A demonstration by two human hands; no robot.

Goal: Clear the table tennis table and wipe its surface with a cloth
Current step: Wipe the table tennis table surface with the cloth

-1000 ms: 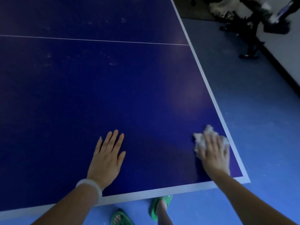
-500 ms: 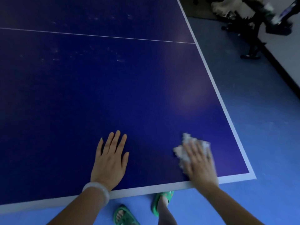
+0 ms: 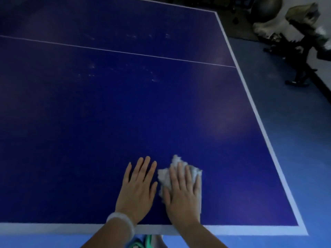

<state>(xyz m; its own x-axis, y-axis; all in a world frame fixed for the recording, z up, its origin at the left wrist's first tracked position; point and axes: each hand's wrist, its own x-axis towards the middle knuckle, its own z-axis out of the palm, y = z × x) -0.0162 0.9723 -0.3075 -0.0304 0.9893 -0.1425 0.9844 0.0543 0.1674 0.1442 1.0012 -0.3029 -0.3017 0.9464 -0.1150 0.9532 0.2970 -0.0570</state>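
The blue table tennis table (image 3: 125, 108) fills the head view, with white border lines and a thin white centre line. A crumpled white cloth (image 3: 165, 176) lies near the front edge. My right hand (image 3: 182, 194) presses flat on the cloth with straight fingers. My left hand (image 3: 138, 188) rests flat on the bare surface right beside it, a pale bangle on its wrist. Faint pale smudges (image 3: 125, 72) show further out on the surface.
The table's right edge (image 3: 258, 119) and front edge (image 3: 53, 228) border blue floor. A black exercise machine (image 3: 300, 56) and a grey ball (image 3: 265, 6) stand at the far right. Green sandals (image 3: 143, 242) show under the front edge.
My right hand has slid the cloth leftward along the front edge, from near the right corner to beside my left hand. The left hand has stayed flat in place.
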